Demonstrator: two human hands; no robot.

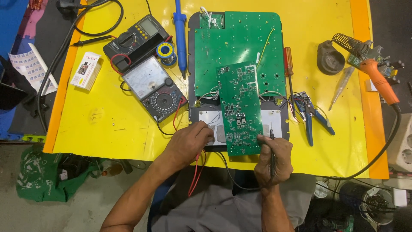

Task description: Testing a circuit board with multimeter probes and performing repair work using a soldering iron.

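Note:
A narrow green circuit board (pixel 239 107) lies tilted over a larger green board (pixel 240 47) on a dark flat panel (pixel 281 124), all on a yellow table (pixel 111 124). My left hand (pixel 191 141) rests at the narrow board's lower left corner, fingers curled over red probe wires (pixel 196 172). My right hand (pixel 274 161) grips a black test probe (pixel 271 146) upright, its tip by the board's lower right edge. An analog multimeter (pixel 156 88) sits to the left.
A digital multimeter (pixel 135 41), solder spool (pixel 165 50) and blue tool (pixel 180 34) lie at the back left. A red-handled screwdriver (pixel 288 64) and blue pliers (pixel 311 116) lie right of the boards. An orange soldering iron (pixel 377 79) rests far right.

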